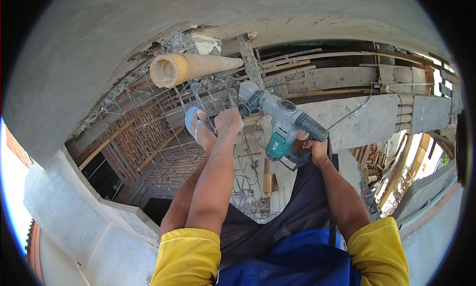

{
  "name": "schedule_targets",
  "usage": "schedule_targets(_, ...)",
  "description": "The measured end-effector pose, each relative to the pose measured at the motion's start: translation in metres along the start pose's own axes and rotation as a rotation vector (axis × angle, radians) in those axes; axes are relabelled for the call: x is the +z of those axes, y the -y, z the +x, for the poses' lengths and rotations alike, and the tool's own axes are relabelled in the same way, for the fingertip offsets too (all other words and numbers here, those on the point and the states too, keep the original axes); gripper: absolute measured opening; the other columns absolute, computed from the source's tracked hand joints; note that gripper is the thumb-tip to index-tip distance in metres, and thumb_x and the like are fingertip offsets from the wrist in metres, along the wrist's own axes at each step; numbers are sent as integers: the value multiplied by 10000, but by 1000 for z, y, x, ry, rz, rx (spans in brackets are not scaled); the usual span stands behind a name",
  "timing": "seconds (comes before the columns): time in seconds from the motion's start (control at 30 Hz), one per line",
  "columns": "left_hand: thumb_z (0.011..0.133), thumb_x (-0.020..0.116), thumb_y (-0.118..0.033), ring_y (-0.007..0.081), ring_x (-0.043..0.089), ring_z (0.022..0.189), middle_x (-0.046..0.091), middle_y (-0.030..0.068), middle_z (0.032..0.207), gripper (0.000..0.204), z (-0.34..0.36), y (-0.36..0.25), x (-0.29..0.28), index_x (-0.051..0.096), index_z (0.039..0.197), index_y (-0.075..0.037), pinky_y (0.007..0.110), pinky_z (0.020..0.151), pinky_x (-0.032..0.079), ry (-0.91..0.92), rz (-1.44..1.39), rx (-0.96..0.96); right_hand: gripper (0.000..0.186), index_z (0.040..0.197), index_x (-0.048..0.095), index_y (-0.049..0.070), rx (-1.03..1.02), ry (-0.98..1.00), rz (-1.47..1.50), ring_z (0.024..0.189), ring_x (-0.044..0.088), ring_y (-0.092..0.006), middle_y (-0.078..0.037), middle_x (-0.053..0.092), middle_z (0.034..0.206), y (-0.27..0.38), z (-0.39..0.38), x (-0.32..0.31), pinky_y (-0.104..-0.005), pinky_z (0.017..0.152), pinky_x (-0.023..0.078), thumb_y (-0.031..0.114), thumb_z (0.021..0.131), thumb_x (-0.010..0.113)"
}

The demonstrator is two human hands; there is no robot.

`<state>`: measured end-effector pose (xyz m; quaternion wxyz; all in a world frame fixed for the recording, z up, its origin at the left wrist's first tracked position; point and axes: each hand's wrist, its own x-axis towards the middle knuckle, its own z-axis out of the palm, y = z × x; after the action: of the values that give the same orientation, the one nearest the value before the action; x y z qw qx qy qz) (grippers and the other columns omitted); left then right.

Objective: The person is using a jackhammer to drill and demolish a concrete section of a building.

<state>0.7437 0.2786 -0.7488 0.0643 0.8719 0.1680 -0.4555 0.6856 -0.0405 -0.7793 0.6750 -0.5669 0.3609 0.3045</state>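
Note:
A grey and green rotary hammer (282,115) lies slantwise in front of me, its front end pointing to the upper left. My left hand (229,121) is closed in a fist round the side handle near the tool's front; most of that handle is hidden by the fingers. At the rear grip my right hand (316,148) is wrapped round the tool, with part of the fingers out of sight behind it. Close beyond the tool's front end is broken concrete, and a thick yellowish pipe (208,67) runs just above. Whether the bit touches the concrete I cannot tell.
Bare steel rebar (186,112) crosses an opening with a brick wall (131,130) below. My left foot in a blue flip-flop (192,120) is beside the left forearm. Planks (342,80) and a black cord (354,107) lie right. A grey concrete wall (84,53) curves overhead.

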Motion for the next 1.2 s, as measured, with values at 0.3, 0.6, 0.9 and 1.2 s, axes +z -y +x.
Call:
schedule_targets(0.3, 808, 552, -154, 283, 640, 997, 672, 130, 1040, 244, 12, 11, -8, 689, 995, -76, 389, 818, 516, 112, 69, -41, 226, 761, 550, -22, -28, 4, -8, 536, 532, -194, -83, 544, 641, -7, -3, 21, -298, 512, 443, -95, 565, 466)
schedule_targets(0.6, 776, 524, -142, 329, 612, 1031, 642, 180, 1084, 317, 11, 24, 30, 635, 1068, -84, 431, 861, 494, 67, 43, -46, 158, 719, 580, 1, -54, -82, -115, 586, 513, -120, -10, 576, 666, -23, -9, 18, -274, 529, 390, -46, 571, 549)
schedule_targets(0.9, 727, 540, -96, 397, 622, 980, 658, 196, 1039, 330, -20, 53, -9, 665, 1032, -70, 546, 1029, 280, 22, 250, 7, 147, 713, 544, 7, -74, -100, -3, 592, 557, -173, -58, 564, 652, -9, -133, 72, -295, 578, 443, -42, 575, 534)
schedule_targets(1.2, 743, 597, -115, 279, 673, 897, 693, 137, 935, 187, -37, 12, 38, 714, 881, -67, 375, 741, 535, 139, 306, 133, 205, 750, 523, -14, 251, -209, 282, 545, 546, -224, -113, 549, 653, -62, -138, 17, -321, 535, 460, -60, 556, 477)
